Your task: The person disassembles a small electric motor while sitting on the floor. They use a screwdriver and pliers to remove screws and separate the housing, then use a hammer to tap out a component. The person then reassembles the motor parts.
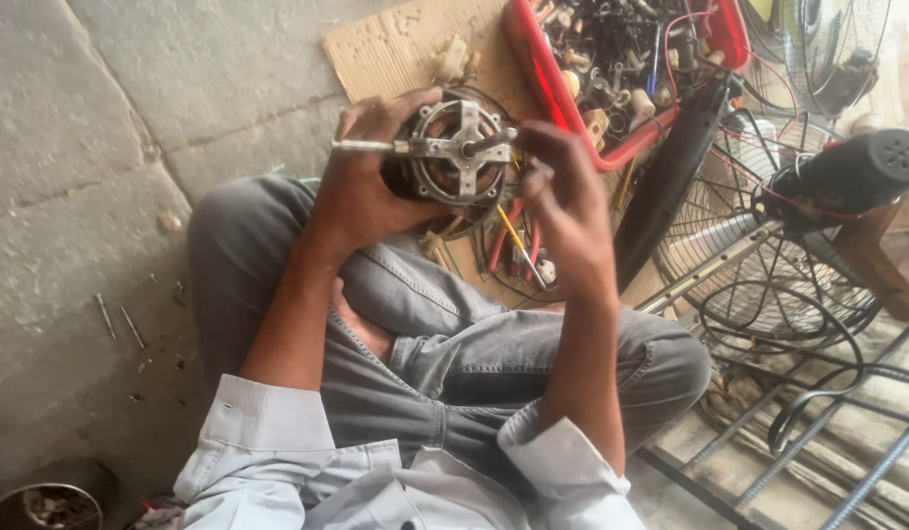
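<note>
**Fan motor held over the lap, floor-level repair spot**

Concrete floor [101, 128], cracked and dusty, serves as the work surface; the person sits cross-legged on it in grey trousers [454, 344] and a pale shirt with rolled cuffs.

Item 1. Small electric motor [454, 152]: round metal body, cross-shaped end bracket facing the camera, copper windings visible through the openings. Held above the knees, just in front of a red tray. Its shaft axis points up toward the viewer, tipped slightly right; a long bolt or pin [364, 145] sticks out sideways to the left from the bracket.

Item 2. Left hand [361, 186]: wrapped round the motor body from the left, fingers curled closed on it, carrying its weight.

Item 3. Right hand [562, 191]: fingers drawn together at the motor's right edge and touching the bracket; whether they pinch a small part cannot be told.

Item 4. Red tray [572, 108], full of loose screws, nuts and fittings, lying on a cardboard sheet [395, 49].

Item 5. Screwdrivers and pliers [513, 245], red and yellow handles, on the ground below the motor.

Item 6. Fan guard and dark motor housing [847, 172], right, with cables trailing.

Item 7. Loose screws [119, 322] on the floor, left.

Risk, as judged: the one-handed grip could slip and drop the motor onto the tools, bending the shaft; a small fastener let go here would likely be lost among the clutter.
</note>
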